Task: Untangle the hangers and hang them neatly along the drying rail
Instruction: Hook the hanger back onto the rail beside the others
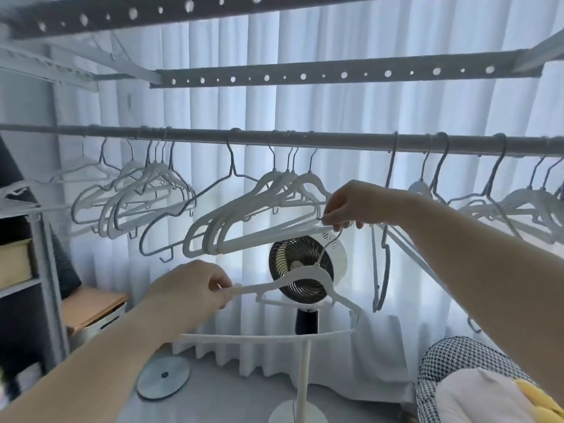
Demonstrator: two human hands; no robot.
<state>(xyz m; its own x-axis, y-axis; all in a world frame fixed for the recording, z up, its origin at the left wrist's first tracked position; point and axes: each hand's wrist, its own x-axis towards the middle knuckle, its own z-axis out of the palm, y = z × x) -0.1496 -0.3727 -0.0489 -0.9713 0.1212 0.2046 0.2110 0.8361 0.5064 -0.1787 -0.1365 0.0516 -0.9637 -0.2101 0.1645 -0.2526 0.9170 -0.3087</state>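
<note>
A grey drying rail point(335, 141) runs across the view with several white and grey hangers on it in uneven clumps. A white hanger point(308, 277) hangs below the rail, its metal hook caught on the lower bar of a cluster of white hangers point(244, 215). My left hand point(189, 293) pinches the left arm of that low hanger. My right hand point(351, 206) pinches its hook where it meets the cluster's bar. A grey hanger point(383, 239) dangles vertically just right of my right hand.
A standing fan point(305, 267) on a white pole stands behind the low hanger, in front of white curtains point(335, 111). Perforated rack bars point(305, 75) cross overhead. Shelving point(30, 270) stands at left, a checked cushion point(451, 370) at lower right, a round disc point(163, 376) on the floor.
</note>
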